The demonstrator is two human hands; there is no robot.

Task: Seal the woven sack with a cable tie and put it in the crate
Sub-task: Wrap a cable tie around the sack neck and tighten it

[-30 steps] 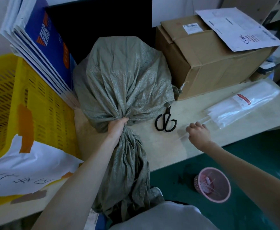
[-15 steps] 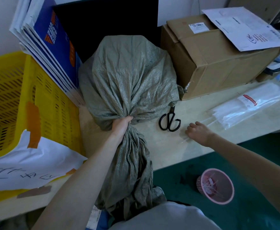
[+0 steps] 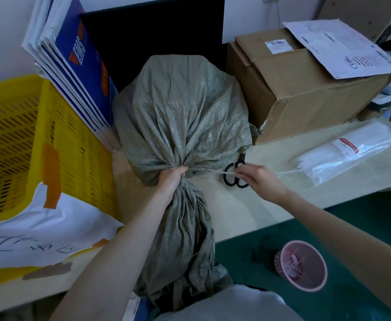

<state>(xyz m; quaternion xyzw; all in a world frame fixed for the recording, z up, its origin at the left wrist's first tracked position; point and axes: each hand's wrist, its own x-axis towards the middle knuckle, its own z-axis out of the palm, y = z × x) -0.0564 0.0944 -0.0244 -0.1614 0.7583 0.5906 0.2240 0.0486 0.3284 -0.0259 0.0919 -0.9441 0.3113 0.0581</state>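
A full grey-green woven sack lies on the table, its gathered neck hanging over the front edge toward me. My left hand is clenched around that twisted neck. My right hand pinches a white cable tie just right of the neck, the tie's tip pointing at the sack and its tail trailing right. The yellow slotted crate stands at the left, with a white written sheet taped on its front.
Black scissors lie under my right hand. A clear bag of cable ties rests at the right. A cardboard box stands behind it. Blue-white flat cartons lean beside the crate. A pink waste basket sits on the green floor.
My right hand has lifted a cable tie from the table near the bag and carried it left to the sack's neck. My left hand keeps its grip.
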